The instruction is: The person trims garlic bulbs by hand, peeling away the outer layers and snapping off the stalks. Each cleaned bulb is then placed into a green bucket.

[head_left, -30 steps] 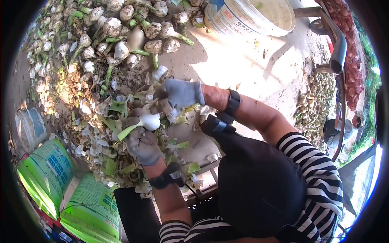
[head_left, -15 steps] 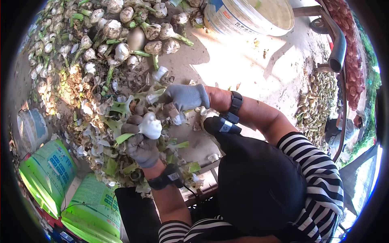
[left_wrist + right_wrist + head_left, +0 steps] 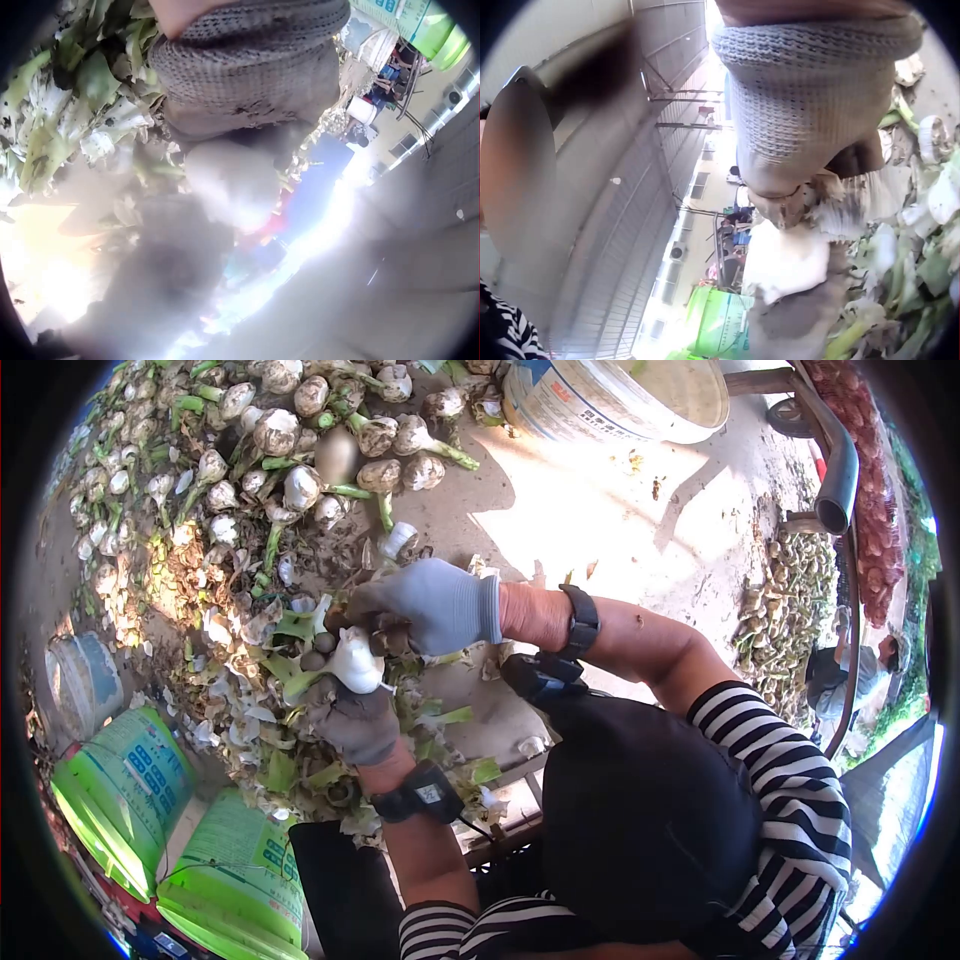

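A white garlic bulb (image 3: 357,662) sits in my gloved left hand (image 3: 355,725), whose fingers curl round its stem side; the green stem (image 3: 303,685) pokes out to the left. From above, my gloved right hand (image 3: 430,605) reaches over the bulb, its fingertips right at the bulb's upper side. In the right wrist view that hand pinches a strip of dry garlic skin (image 3: 870,204), close against the white bulb (image 3: 787,259). Much of the left hand's fingers is hidden behind the bulb. Peelings and cut leaves (image 3: 250,710) lie beneath both hands.
Unpeeled garlic bulbs (image 3: 300,435) are heaped at the upper left. A white bucket (image 3: 600,405) lies at the top, with a metal pipe (image 3: 838,475) to its right. Green buckets (image 3: 130,785) stand at lower left. More garlic (image 3: 785,600) and another person (image 3: 845,675) are at the right.
My right hand, earlier apart from the bulb with skin hanging from it, has moved left and down onto the bulb's upper side. The left hand keeps its hold, the bulb slightly turned.
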Demonstrator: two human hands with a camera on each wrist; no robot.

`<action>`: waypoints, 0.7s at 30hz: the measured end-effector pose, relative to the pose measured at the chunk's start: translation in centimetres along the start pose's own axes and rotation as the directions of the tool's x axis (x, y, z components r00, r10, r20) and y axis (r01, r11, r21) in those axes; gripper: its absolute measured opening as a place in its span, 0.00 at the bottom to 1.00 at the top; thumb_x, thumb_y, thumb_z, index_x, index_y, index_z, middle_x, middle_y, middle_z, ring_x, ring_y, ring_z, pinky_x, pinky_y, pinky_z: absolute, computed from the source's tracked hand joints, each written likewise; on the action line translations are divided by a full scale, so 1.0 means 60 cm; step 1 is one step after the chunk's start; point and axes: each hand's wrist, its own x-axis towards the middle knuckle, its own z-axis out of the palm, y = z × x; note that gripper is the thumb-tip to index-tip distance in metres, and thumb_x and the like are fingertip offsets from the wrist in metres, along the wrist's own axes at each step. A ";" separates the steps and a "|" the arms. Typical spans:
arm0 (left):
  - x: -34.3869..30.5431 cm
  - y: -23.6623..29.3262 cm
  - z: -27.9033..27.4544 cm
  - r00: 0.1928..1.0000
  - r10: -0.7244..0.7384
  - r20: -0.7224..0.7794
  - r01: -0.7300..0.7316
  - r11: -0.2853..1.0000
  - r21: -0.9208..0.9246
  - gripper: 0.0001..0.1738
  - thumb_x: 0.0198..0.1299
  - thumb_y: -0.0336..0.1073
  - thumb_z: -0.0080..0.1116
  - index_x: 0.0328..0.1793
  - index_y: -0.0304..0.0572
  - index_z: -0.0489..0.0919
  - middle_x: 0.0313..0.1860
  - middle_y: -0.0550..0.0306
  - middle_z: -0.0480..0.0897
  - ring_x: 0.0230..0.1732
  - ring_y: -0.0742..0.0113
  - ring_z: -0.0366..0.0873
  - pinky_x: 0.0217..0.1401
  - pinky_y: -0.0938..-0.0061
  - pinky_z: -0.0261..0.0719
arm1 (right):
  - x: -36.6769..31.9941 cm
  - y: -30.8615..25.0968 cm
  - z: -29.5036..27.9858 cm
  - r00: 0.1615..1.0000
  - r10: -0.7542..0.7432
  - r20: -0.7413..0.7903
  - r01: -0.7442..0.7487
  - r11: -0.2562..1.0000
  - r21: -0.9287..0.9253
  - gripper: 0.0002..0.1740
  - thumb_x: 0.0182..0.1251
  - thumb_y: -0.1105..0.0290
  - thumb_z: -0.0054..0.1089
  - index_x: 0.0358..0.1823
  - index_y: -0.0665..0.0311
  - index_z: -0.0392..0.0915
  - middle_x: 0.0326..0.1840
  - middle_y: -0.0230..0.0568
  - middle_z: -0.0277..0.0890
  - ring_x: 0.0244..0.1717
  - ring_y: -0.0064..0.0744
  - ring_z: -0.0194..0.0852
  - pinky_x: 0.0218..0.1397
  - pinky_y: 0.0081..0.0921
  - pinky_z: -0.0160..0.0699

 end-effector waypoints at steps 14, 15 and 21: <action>0.008 0.001 0.022 0.964 0.051 -0.260 -0.106 0.974 -0.199 0.22 0.48 0.33 0.46 0.52 0.37 0.72 0.58 0.46 0.71 0.62 0.50 0.65 0.67 0.52 0.60 | -0.020 0.037 0.048 0.993 0.075 -0.096 -0.004 0.806 0.591 0.17 0.60 0.63 0.54 0.47 0.64 0.73 0.38 0.46 0.77 0.38 0.42 0.78 0.42 0.29 0.75; 0.008 -0.002 0.019 0.964 0.051 -0.261 -0.106 0.974 -0.200 0.22 0.48 0.33 0.46 0.52 0.37 0.72 0.58 0.46 0.71 0.62 0.50 0.65 0.67 0.52 0.60 | -0.017 0.032 0.041 0.993 0.062 -0.102 -0.017 0.919 0.393 0.16 0.59 0.65 0.54 0.48 0.63 0.73 0.39 0.45 0.77 0.38 0.40 0.78 0.42 0.29 0.76; 0.003 -0.011 0.025 0.849 0.136 -0.511 -0.014 0.972 0.235 0.30 0.51 0.38 0.42 0.63 0.38 0.64 0.63 0.47 0.67 0.63 0.49 0.64 0.67 0.51 0.60 | -0.016 0.002 0.022 0.974 -0.212 0.080 0.151 0.870 0.469 0.13 0.51 0.80 0.51 0.38 0.63 0.78 0.37 0.43 0.78 0.37 0.34 0.78 0.39 0.27 0.77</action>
